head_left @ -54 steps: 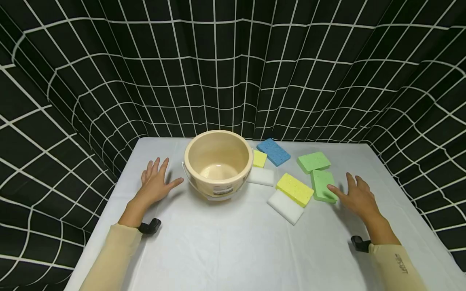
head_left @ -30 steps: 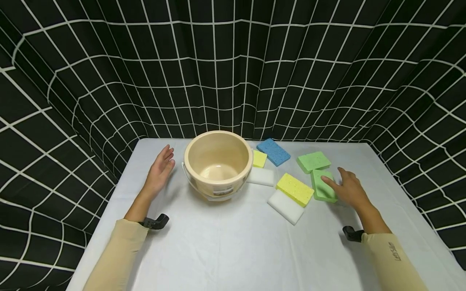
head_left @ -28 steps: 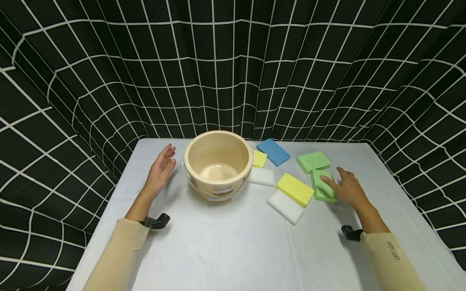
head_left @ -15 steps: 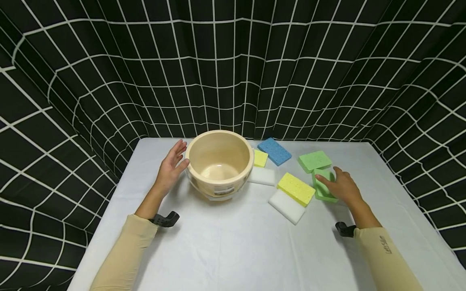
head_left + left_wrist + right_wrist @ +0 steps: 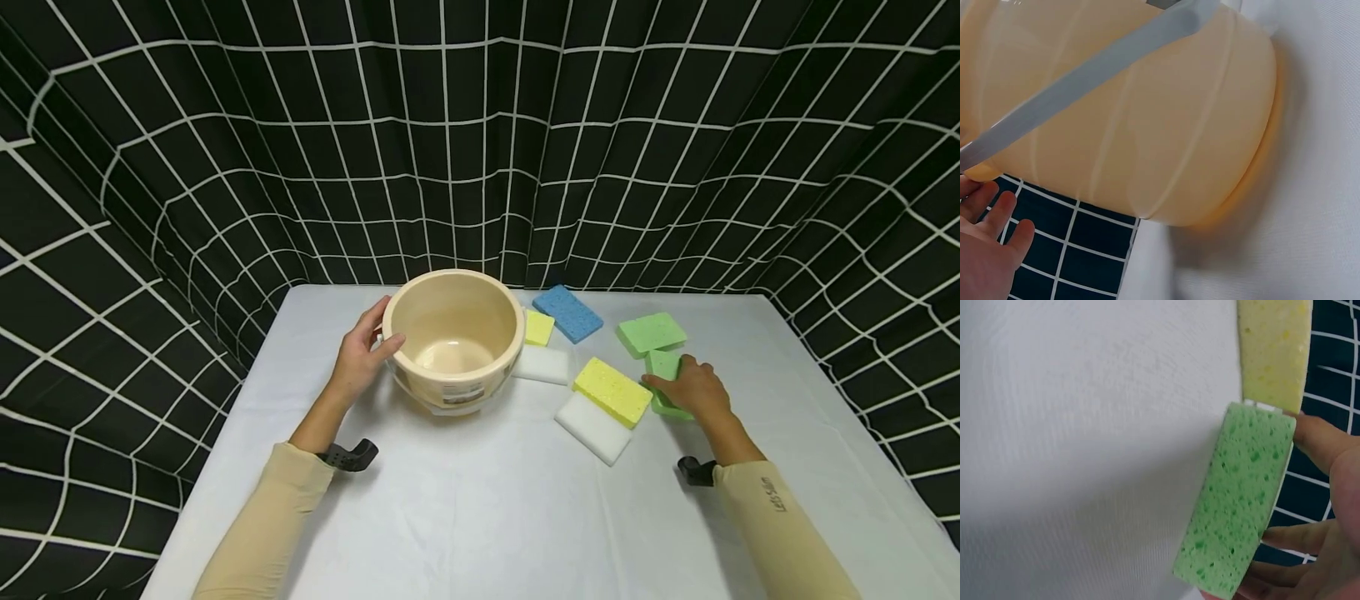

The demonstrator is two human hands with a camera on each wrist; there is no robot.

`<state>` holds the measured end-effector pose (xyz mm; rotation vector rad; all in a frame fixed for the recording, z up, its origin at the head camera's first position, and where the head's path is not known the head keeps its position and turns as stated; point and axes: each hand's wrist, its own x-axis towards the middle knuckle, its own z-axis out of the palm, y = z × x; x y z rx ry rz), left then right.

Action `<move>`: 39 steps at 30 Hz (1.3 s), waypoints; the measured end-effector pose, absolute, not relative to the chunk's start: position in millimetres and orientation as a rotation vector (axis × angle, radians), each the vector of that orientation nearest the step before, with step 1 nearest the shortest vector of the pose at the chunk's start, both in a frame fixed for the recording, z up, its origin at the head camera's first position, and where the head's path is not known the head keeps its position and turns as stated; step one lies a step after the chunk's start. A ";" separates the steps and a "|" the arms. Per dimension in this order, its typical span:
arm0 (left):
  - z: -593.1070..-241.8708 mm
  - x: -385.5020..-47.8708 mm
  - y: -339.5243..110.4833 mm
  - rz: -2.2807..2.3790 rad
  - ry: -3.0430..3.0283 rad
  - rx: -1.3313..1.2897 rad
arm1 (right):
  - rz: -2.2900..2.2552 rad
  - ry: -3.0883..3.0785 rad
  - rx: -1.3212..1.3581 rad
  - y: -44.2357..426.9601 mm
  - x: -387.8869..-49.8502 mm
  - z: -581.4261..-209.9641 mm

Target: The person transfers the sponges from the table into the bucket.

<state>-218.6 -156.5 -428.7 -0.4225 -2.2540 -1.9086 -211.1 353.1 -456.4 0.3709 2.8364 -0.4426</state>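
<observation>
A cream bucket [image 5: 453, 379] with a white handle stands upright at the table's back. The left hand [image 5: 358, 357] is at its left rim, thumb over the rim and fingers along the outside; in the left wrist view those fingers [image 5: 1007, 219] lie close to the bucket wall [image 5: 1147, 125]. On the right, the right hand [image 5: 693, 390] has thumb and fingers around the nearer green sponge [image 5: 663, 365]. The right wrist view shows that sponge [image 5: 1235, 500] with the thumb at one end and fingers [image 5: 1294, 540] along its edge.
Another green sponge [image 5: 651, 333] touches the back of the nearer one. Left of them lie a yellow sponge [image 5: 611, 392] against a white one [image 5: 594, 429], a blue sponge [image 5: 567, 313], a small yellow piece [image 5: 537, 327] and a white sponge [image 5: 542, 364]. A black gridded curtain [image 5: 480, 150] hangs behind.
The left hand has moved right from beside the bucket onto its rim. The right hand has moved left and down and now grips the nearer green sponge.
</observation>
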 end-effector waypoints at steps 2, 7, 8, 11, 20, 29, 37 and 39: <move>-428.6 -218.5 -156.1 -1.890 -2.281 -0.396 | -0.453 2.854 0.378 351.0 -211.3 -457.7; -427.3 -216.4 -154.9 -1.889 -2.319 -0.343 | -0.471 2.903 0.366 346.9 -210.0 -461.1; -426.8 -215.9 -154.6 -1.892 -2.319 -0.341 | -0.468 2.912 0.363 346.2 -209.4 -461.7; -426.1 -215.1 -154.7 -1.899 -2.300 -0.353 | -0.462 2.940 0.353 345.2 -206.9 -463.3; -428.6 -212.4 -154.0 -1.866 -2.258 -0.391 | -0.465 2.952 0.389 349.3 -201.5 -468.1; -436.7 -210.6 -151.5 -1.873 -2.226 -0.383 | -0.483 2.932 0.377 354.3 -208.7 -463.2; -433.2 -213.8 -151.5 -1.852 -2.266 -0.379 | -0.486 2.915 0.388 353.3 -209.7 -462.3; -431.7 -213.9 -152.6 -1.857 -2.260 -0.374 | -0.493 2.914 0.382 351.8 -212.4 -461.9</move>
